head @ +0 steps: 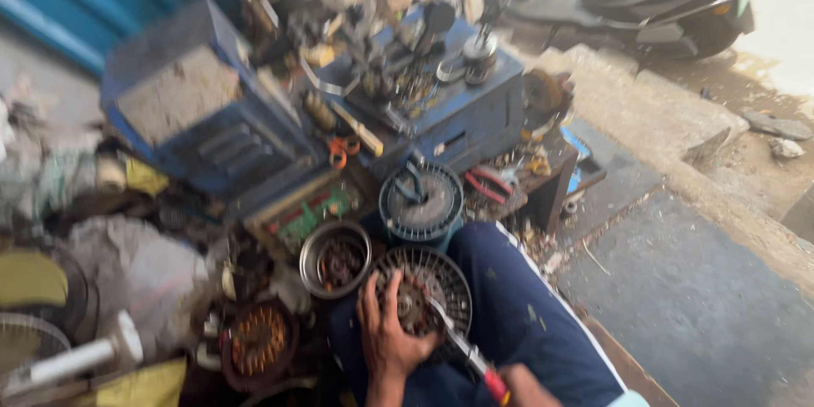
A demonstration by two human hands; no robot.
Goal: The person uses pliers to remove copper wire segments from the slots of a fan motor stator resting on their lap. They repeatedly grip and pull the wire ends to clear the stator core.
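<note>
On the lap, left hand steadies 1 motor; right-hand grip clasps 1 screwdriver.

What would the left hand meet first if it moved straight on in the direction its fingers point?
The left hand already rests on the round motor housing. Further up, probably the steel bowl, though blur makes depth uncertain.

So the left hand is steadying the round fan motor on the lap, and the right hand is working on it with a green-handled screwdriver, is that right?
Not quite: the head view shows the screwdriver handle is red, not green. The left hand does steady the round fan motor on the lap, while the right hand works the tool.
</note>
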